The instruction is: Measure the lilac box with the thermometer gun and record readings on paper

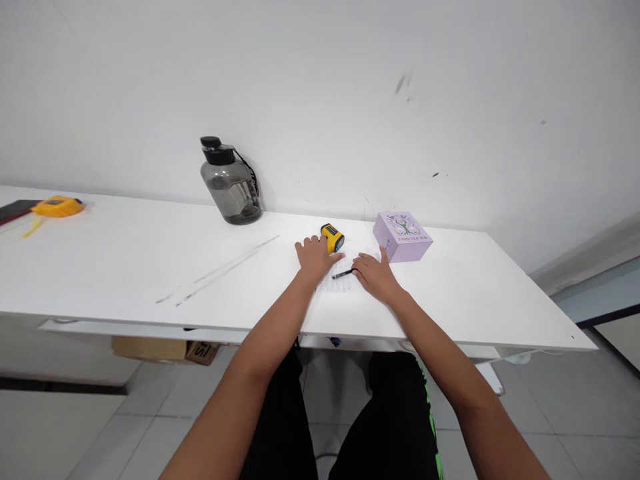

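My left hand (313, 258) lies palm down on the desk with its fingers spread. Its thumb and index finger are around the near side of a yellow and black device (333, 237), which looks like a small tape measure. My right hand (376, 273) is low over the desk, and a black pen (343, 273) sticks out to the left from its fingers. How firmly the fingers close on the pen is partly hidden. Between both hands is a sheet of paper (336, 285) with fine writing, partly covered by my left hand.
A lilac box (407, 247) stands just beyond my right hand. At the back is a grey water bottle (233, 190) with a black lid. Long thin strips (220, 270) lie to the left. Farther left sits a yellow tape measure (60, 206) beside a dark flat object (17, 210).
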### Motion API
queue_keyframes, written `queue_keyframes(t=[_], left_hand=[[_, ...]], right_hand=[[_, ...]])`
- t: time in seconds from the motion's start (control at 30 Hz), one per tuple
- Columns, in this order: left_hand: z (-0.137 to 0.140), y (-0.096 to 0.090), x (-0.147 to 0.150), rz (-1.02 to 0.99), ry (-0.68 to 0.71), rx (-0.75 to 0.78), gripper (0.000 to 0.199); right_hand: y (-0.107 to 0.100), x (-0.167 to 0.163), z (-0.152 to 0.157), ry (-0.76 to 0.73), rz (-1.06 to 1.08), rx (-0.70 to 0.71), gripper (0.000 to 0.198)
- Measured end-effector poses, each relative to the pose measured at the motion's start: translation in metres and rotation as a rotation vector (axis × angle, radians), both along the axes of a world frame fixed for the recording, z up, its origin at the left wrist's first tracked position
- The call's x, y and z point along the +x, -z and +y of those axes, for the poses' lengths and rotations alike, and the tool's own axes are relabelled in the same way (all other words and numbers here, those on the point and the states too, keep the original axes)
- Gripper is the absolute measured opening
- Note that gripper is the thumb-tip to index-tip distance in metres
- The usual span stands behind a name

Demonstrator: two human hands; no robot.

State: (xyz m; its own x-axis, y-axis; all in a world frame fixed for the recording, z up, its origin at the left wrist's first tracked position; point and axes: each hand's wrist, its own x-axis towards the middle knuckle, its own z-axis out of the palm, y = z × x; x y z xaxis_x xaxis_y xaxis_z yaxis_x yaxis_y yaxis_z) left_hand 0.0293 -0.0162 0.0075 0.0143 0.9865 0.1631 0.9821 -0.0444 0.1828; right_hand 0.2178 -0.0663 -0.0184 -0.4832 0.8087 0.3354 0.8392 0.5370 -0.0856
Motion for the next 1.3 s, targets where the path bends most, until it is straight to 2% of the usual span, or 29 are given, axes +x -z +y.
queue_keyframes(t=[0.2, 0.3, 0.37, 0.43, 0.53, 0.67, 0.77, 0.9, 1.07, 1.3], left_hand=[[0.01, 0.001, -0.001, 0.011, -0.023, 0.018, 0.062], [0.016, 0.002, -0.002, -0.013, -0.065, 0.027, 0.061], [0.018, 0.002, -0.003, -0.031, -0.074, 0.03, 0.059], [0.019, 0.002, -0.004, -0.046, -0.067, 0.025, 0.058], [0.019, 0.002, -0.004, -0.054, -0.053, 0.016, 0.057], [0.02, 0.005, -0.005, -0.046, -0.037, 0.02, 0.057], [0.02, 0.006, -0.006, -0.047, -0.035, 0.024, 0.056], [0.019, 0.005, -0.005, -0.061, -0.035, 0.021, 0.055], [0.02, 0.004, -0.004, -0.07, -0.041, 0.003, 0.055], [0.021, 0.005, -0.003, -0.078, -0.044, 0.0, 0.056]], right_hand=[[-0.005, 0.002, -0.007, 0.067, 0.128, 0.088, 0.038], [0.0, 0.001, -0.015, 0.006, 0.267, 0.193, 0.043], [0.004, -0.004, -0.021, -0.083, 0.374, 0.202, 0.044], [0.007, -0.013, -0.026, -0.183, 0.525, 0.125, 0.052], [0.008, -0.027, -0.024, -0.257, 0.838, -0.099, 0.068], [0.007, -0.034, -0.012, -0.144, 1.143, -0.461, 0.07], [0.003, -0.032, -0.01, -0.028, 1.111, -0.598, 0.066], [-0.006, -0.032, -0.018, 0.085, 0.902, -0.584, 0.038], [-0.011, -0.035, -0.02, 0.112, 0.82, -0.501, 0.045], [-0.01, -0.037, -0.019, 0.115, 0.77, -0.532, 0.042]])
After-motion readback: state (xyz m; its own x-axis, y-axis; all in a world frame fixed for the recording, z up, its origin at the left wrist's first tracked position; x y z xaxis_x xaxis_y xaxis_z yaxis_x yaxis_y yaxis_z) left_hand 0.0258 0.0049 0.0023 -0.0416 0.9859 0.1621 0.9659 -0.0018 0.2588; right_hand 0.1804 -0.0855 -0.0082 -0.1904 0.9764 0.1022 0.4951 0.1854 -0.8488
